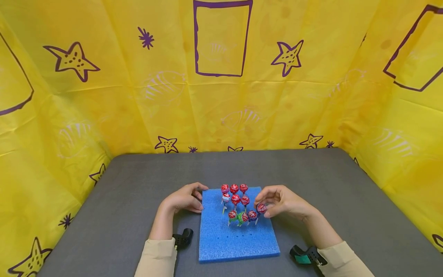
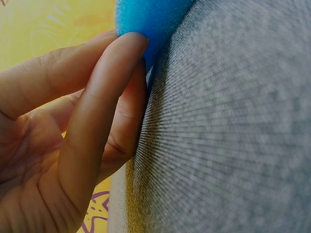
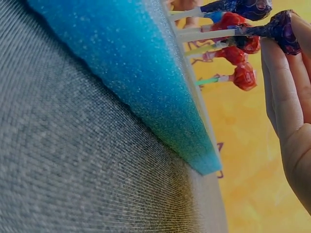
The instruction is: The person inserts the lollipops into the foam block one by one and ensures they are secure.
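Note:
A blue foam board [image 1: 238,246] lies on the table with lollipops standing in it on their sticks. My left hand [image 1: 188,198] rests at the board's left edge; in the left wrist view its fingertips touch the side of the foam [image 2: 150,22]. At the right of the front row, my right hand [image 1: 282,202] pinches the wrapped head of a purple lollipop [image 1: 261,208] between thumb and fingers. The right wrist view shows that lollipop [image 3: 286,34], its white stick reaching to the board's top face.
Red-wrapped lollipops [image 1: 235,199] stand in two rows behind, with a pale blue one [image 1: 226,197] at the left. Green ones [image 1: 242,217] and another purple one [image 1: 252,215] stand in front. Small holes dot the foam nearer me. Yellow patterned cloth [image 1: 221,107] surrounds the grey table [image 1: 145,169].

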`<state>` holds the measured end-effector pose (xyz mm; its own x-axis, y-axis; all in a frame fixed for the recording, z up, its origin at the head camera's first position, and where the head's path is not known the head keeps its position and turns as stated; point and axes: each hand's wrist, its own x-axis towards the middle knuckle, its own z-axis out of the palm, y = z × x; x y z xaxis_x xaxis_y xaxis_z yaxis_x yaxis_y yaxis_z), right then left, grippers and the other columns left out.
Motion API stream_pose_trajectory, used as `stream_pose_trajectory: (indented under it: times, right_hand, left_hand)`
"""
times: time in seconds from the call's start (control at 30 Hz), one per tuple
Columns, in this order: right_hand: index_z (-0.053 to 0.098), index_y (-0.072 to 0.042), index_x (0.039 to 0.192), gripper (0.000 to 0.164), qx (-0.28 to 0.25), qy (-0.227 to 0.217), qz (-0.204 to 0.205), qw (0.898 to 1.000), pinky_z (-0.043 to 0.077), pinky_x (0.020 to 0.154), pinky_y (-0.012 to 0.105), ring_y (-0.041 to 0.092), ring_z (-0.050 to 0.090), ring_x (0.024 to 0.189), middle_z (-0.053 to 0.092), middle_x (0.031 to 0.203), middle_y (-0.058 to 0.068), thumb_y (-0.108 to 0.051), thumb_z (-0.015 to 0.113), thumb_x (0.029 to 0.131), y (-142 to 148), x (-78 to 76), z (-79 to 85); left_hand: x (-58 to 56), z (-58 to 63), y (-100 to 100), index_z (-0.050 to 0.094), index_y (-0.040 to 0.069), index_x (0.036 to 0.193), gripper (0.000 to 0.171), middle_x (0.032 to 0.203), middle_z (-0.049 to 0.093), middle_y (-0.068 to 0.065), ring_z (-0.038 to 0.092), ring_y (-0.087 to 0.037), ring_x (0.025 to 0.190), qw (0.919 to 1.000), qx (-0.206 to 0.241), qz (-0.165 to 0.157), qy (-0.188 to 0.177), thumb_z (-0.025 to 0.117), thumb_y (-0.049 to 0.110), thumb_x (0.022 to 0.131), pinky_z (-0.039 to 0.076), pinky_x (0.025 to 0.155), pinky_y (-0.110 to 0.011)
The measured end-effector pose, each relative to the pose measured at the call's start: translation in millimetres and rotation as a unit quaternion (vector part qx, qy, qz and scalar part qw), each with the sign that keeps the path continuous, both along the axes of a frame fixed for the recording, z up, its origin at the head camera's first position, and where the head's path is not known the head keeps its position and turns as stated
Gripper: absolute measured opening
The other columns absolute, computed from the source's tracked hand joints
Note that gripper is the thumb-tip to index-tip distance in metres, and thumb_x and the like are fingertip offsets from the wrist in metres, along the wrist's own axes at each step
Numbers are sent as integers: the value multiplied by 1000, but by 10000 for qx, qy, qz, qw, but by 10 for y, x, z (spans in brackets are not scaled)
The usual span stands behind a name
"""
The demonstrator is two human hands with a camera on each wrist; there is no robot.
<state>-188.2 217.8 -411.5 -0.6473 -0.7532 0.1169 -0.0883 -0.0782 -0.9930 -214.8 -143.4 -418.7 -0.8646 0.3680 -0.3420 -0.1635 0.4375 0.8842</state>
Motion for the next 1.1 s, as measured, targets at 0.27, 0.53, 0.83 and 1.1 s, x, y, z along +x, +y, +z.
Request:
stream_pose_trajectory:
  times: [0.27, 0.53, 0.83, 1.1]
  right_hand:
    - [67, -8, 111, 33, 22, 2, 8, 10000, 61, 87, 25, 10, 69, 107, 73, 111, -2, 8, 69, 82, -4, -9, -28]
    - [66, -5, 112, 33, 119, -109, 135, 9998, 62, 83, 25, 11, 69, 107, 73, 111, -2, 10, 68, 83, -1, -9, -46]
    - [57, 16, 114, 35, 372, 0, -22, 9993, 62, 83, 25, 10, 69, 104, 73, 109, -4, 9, 69, 82, -15, 20, -76]
    - [55, 19, 115, 38, 423, 50, -16, 9991, 62, 83, 26, 11, 69, 105, 73, 110, -4, 7, 70, 82, -24, 32, -78]
  left_hand:
    - [7, 8, -6, 51, 3, 136, 61, 95, 50, -12, 62, -18, 70, 10000, 36, -27, -1, 72, -6, 80, 64, 67, -33]
    - [-1, -8, 3, 51, 3, 137, 62, 95, 50, -12, 62, -18, 70, 10000, 89, -29, 3, 72, -7, 80, 64, 67, -34]
    - [5, -13, 25, 50, 2, 137, 62, 96, 51, -13, 63, -17, 69, 9999, 89, -101, 36, 72, -7, 80, 64, 67, -34]
    - [0, -13, 35, 51, 3, 136, 62, 97, 51, -14, 62, -18, 70, 10000, 17, -55, 19, 72, -6, 79, 64, 68, -34]
